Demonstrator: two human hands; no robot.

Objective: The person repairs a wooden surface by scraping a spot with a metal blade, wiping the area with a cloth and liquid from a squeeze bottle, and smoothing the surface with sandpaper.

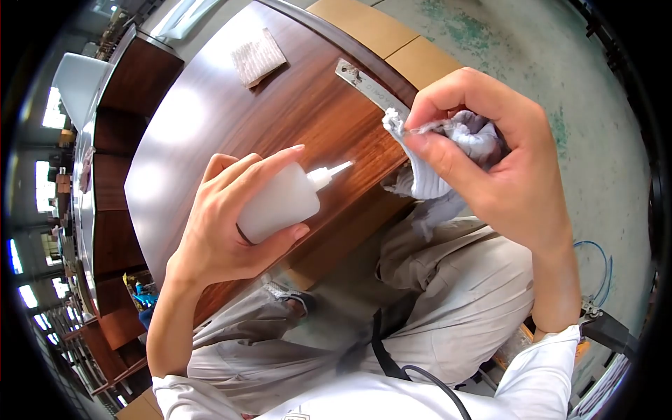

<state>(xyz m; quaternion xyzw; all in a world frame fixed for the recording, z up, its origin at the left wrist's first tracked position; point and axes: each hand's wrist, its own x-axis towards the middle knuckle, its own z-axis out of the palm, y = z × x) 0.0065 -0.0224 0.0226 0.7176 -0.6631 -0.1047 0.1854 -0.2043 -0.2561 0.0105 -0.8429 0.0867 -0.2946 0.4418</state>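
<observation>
A white squeeze bottle [280, 203] with a narrow pointed nozzle lies in my left hand [224, 210], thumb on one side and fingers on the other. Its nozzle points right, over the glossy dark wood panel [308, 119]. My right hand [500, 147] is closed around a crumpled white and grey knitted cloth [427, 171], which looks like a work glove. Thumb and index finger pinch its edge, and part of it hangs below the hand. Just beyond that hand, a flat metal strip [364, 84] with markings rests along the panel's edge.
A beige folded pad [259, 57] sits on the far part of the panel. Cardboard [371, 28] lies on the floor beyond it. More dark wood cabinets [122, 154] stand at the left. A black clamp-like tool [609, 329] and a blue cord [607, 273] are at the right.
</observation>
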